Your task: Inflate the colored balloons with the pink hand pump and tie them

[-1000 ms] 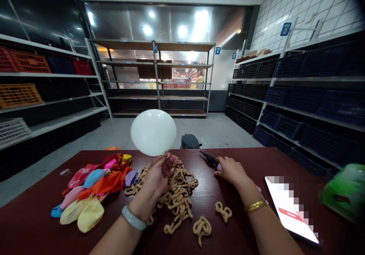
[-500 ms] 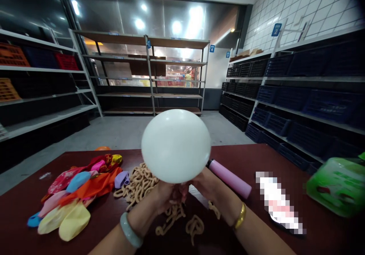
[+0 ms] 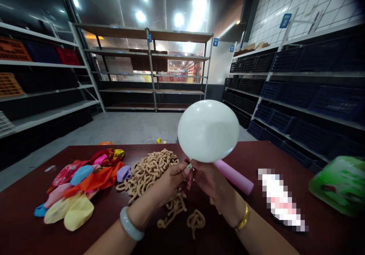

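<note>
A blown-up pale balloon (image 3: 208,130) stands above my hands, tilted to the right, with its neck down between them. My left hand (image 3: 174,177) pinches the greenish neck end between thumb and finger. Fingers of my right hand (image 3: 207,177) are closed on the neck just under the balloon's body. Behind my left wrist lies a heap of tan rubber-band-like loops (image 3: 154,167). A separate tan tangle (image 3: 195,220) lies on the table between my forearms. Partly covered by the balloon and my right hand is a pink cylinder (image 3: 235,178).
On the dark red table (image 3: 114,234), a pile of flat coloured balloons (image 3: 82,188) lies left. A blurred-out flat object (image 3: 281,201) and a green plastic pack (image 3: 339,184) are right. Shelves (image 3: 154,72) stand behind; crates (image 3: 336,102) fill those at right.
The balloon has moved right and slightly up and now leans right. My hands have risen a little, and the neck end now shows between my fingers. The view has shifted slightly.
</note>
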A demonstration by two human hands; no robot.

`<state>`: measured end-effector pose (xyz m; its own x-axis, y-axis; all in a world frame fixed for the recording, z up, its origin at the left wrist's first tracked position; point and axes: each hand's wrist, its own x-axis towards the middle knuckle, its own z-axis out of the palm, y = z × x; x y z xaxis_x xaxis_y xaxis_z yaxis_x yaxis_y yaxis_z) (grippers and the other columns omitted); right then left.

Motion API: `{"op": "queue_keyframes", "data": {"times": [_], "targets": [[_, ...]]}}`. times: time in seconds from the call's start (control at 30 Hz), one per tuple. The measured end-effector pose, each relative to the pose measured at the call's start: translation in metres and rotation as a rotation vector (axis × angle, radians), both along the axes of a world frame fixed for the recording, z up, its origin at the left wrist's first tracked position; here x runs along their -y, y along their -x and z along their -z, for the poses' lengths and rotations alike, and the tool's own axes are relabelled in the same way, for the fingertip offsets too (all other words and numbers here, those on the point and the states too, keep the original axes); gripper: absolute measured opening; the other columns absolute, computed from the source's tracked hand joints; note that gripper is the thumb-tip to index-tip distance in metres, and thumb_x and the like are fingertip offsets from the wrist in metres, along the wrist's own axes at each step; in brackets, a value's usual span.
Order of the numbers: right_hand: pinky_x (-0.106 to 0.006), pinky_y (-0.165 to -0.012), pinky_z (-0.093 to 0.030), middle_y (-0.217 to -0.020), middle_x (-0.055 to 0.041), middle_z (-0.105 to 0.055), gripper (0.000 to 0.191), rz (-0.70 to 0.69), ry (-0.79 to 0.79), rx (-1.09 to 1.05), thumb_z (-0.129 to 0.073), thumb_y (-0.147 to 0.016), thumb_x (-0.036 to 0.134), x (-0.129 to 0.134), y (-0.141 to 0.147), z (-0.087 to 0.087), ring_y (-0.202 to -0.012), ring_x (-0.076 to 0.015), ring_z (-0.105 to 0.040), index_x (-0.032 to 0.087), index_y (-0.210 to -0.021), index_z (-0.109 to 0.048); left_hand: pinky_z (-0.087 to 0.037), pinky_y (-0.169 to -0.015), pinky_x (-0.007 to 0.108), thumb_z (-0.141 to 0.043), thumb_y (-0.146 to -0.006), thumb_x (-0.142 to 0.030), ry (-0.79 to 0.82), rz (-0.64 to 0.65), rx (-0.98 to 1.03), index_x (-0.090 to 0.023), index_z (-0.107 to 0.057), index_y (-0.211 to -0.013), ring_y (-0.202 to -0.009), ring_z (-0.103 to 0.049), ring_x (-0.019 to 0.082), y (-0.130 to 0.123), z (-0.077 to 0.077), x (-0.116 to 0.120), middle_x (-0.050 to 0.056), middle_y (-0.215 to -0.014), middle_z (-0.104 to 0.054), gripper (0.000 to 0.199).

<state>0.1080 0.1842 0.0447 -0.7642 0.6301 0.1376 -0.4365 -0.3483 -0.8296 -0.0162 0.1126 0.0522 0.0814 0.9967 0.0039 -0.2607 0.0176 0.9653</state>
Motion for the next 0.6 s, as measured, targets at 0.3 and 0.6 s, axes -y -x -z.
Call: {"op": "queue_keyframes", "data": {"times": [0.3,0.6], "targets": [[-0.027,-0.051,-0.044,-0.06,0.001,-0.057,0.015,0.036,0.0,0.002,-0.069,-0.074,0.032,-0.002,0.0032,-0.0037,-0.055,-0.0141,-0.052,0.019,-0.073,-0.062,-0.021,-0.043,0.019,-0.067,-0.08,-0.036,0.14,-0.08,0.366,-0.015,-0.055,-0.068,-0.051,-0.039,0.008,-0.0104,0.0012,-0.0007,-0.001,-0.061,-0.046,0.027],[-0.028,-0.064,-0.047,-0.077,0.0014,-0.059,0.015,0.171,-0.05,-0.027,-0.072,-0.072,0.027,-0.0062,-0.0002,-0.0048,-0.068,-0.0145,-0.05,0.022,-0.079,-0.059,-0.028,-0.045,0.02,-0.077,-0.072,-0.028,0.127,-0.169,0.237,-0.014,-0.066,-0.069,-0.051,-0.042,0.009,-0.0063,0.0002,-0.0018,0.002,-0.064,-0.053,0.018]]}}
